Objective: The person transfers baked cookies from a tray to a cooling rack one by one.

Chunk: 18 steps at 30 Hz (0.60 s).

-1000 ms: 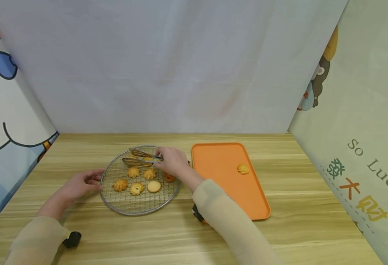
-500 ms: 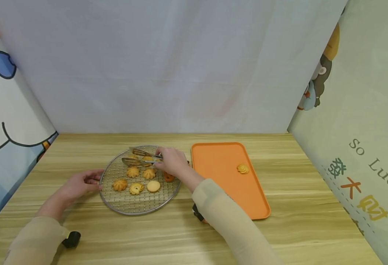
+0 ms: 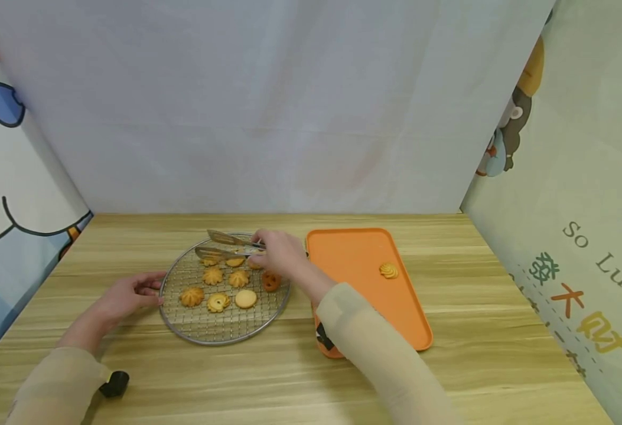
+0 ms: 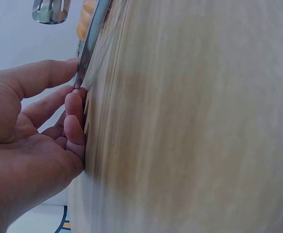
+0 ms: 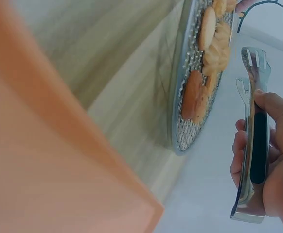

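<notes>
The right hand (image 3: 280, 252) has its fingers (image 5: 242, 145) curled around the metal tongs (image 3: 228, 247), and the thumb lies on the black grip. The two tong arms are a little apart, with nothing between the tips. The tips hang just above the back cookies (image 3: 234, 261) on the round wire rack (image 3: 183, 321), not touching them as far as can be seen. More cookies lie just in front of those on the rack, and a darker round cookie (image 3: 270, 280) lies close under the right wrist.

The left hand (image 3: 124, 298) lies on the wooden table (image 3: 481, 366) at the left side of the rack. Its fingers (image 4: 75, 124) are loosely bent, and the fingertips touch the rack's metal rim. It does not grip anything.

To the right of the rack, just beside it, lies an orange tray (image 3: 353, 260). One swirly cookie (image 3: 388, 270) lies on the tray, well apart from the tongs.
</notes>
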{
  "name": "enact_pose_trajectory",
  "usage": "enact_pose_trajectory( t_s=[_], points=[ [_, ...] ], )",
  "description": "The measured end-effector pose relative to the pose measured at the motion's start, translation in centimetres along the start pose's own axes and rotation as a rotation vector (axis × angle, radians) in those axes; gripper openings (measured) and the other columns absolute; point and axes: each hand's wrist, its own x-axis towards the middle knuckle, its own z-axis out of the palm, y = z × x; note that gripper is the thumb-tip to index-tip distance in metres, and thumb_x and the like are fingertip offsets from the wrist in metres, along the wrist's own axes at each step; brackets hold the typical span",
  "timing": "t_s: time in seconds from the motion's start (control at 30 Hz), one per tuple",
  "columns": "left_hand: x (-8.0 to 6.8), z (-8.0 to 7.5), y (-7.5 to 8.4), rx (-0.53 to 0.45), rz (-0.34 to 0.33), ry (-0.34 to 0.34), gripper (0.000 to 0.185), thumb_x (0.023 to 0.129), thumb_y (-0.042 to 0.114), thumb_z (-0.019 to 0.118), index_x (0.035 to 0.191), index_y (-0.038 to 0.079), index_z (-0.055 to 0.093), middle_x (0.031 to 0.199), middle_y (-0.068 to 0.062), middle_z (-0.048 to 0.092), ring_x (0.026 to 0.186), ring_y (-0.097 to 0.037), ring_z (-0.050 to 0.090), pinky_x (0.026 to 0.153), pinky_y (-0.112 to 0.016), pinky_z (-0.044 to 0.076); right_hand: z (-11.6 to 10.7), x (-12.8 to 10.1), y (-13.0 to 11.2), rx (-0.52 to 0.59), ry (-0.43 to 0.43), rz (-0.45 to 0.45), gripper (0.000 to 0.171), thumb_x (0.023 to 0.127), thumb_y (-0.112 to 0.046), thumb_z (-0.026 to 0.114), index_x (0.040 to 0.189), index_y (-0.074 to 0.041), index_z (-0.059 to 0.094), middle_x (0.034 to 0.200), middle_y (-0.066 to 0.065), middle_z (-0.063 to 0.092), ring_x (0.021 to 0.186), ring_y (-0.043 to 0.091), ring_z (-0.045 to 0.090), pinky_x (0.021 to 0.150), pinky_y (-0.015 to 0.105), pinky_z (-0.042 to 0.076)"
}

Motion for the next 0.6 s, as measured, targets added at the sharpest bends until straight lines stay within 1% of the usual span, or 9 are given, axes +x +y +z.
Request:
enact_pose_trajectory(
  t_s=[0.2, 0.33, 0.43, 0.53, 0.6],
  points=[
    [0.1, 0.0, 0.0, 0.002, 0.002, 0.005, 0.068, 0.085, 0.012, 0.069, 0.139, -0.012, 0.035, 0.122, -0.028, 0.049, 0.089, -0.006, 0.050, 0.070, -0.021, 0.046, -1.4, -0.4, 0.4, -0.005, -0.009, -0.021, 0.041, 0.087, -0.044, 0.065, 0.122, -0.023, 0.059, 0.114, -0.004, 0.064, 0.091, 0.011, 0.060, 0.064, 0.025, 0.047],
    [0.1, 0.0, 0.0, 0.011, 0.001, 0.006, 0.068, 0.085, 0.013, 0.069, 0.139, -0.011, 0.036, 0.122, -0.028, 0.049, 0.090, -0.007, 0.050, 0.070, -0.021, 0.046, -2.2, -0.8, 0.7, 0.000, -0.003, -0.050, 0.040, 0.086, -0.043, 0.066, 0.121, -0.022, 0.060, 0.113, -0.003, 0.065, 0.083, 0.011, 0.060, 0.060, 0.025, 0.046],
    [0.0, -0.1, 0.0, 0.010, -0.006, 0.005, 0.068, 0.085, 0.014, 0.069, 0.139, -0.010, 0.036, 0.123, -0.028, 0.049, 0.090, -0.008, 0.050, 0.070, -0.022, 0.047, -2.9, -1.1, 0.9, -0.019, -0.002, -0.072, 0.041, 0.086, -0.044, 0.065, 0.120, -0.022, 0.060, 0.111, -0.003, 0.065, 0.078, 0.010, 0.059, 0.057, 0.025, 0.044],
    [0.0, -0.1, 0.0, 0.007, -0.019, 0.000, 0.070, 0.085, 0.016, 0.070, 0.140, -0.009, 0.035, 0.125, -0.028, 0.048, 0.092, -0.009, 0.050, 0.070, -0.023, 0.047, -3.7, -1.4, 1.1, -0.031, -0.008, -0.086, 0.041, 0.085, -0.045, 0.066, 0.119, -0.023, 0.061, 0.111, -0.002, 0.065, 0.083, 0.011, 0.060, 0.059, 0.025, 0.045],
    [0.0, -0.1, 0.0, 0.005, -0.027, -0.004, 0.071, 0.085, 0.018, 0.070, 0.141, -0.008, 0.035, 0.125, -0.028, 0.047, 0.093, -0.010, 0.050, 0.070, -0.023, 0.047, -4.3, -1.6, 1.2, -0.034, -0.012, -0.091, 0.041, 0.085, -0.045, 0.066, 0.119, -0.024, 0.061, 0.114, -0.001, 0.065, 0.090, 0.013, 0.061, 0.063, 0.027, 0.047]
  ],
)
